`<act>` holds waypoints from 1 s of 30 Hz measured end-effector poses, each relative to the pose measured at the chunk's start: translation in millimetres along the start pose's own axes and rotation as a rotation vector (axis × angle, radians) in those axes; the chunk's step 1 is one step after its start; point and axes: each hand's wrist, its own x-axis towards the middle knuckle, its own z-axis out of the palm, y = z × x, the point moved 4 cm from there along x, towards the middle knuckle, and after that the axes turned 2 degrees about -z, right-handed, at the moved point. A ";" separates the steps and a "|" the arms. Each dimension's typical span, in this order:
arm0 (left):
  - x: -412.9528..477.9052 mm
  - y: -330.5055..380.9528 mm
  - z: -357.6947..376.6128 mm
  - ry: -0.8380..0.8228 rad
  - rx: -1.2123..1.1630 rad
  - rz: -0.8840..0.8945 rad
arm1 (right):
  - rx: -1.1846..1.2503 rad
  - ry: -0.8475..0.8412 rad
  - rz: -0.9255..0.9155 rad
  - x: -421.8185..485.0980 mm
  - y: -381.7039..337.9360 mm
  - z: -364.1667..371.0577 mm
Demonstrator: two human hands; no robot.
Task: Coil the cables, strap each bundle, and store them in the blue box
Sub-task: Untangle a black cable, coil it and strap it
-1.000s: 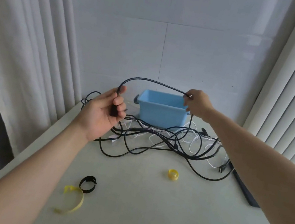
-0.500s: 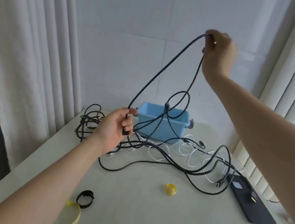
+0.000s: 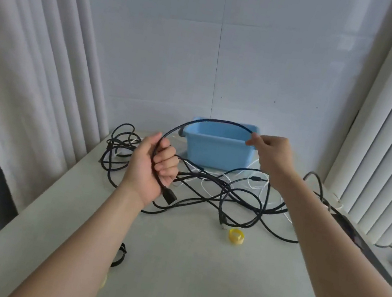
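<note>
Head view. Left hand (image 3: 152, 169) fist curled round smooth black cable (image 3: 220, 120), plug (image 3: 169, 195) below the fist. Right hand (image 3: 270, 153) pinches the same cable, which arcs before the blue box (image 3: 215, 151) at the table's (image 3: 181, 275) far edge. A tangle of black and white cables (image 3: 233, 196) lies between. Yellow strap roll (image 3: 236, 236) nearer. Left forearm half hides a black strap loop (image 3: 119, 254).

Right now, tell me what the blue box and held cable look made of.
Blue box: probably moulded plastic, smooth with slight sheen, uniform colour. Black cable: flexible matte jacket, rubbery or braided, too fine to tell; it bends in an arc.
</note>
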 end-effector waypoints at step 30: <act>11.5 -16.0 21.5 -0.171 1.695 0.284 | -0.108 -0.692 -0.194 -77.4 -24.4 38.0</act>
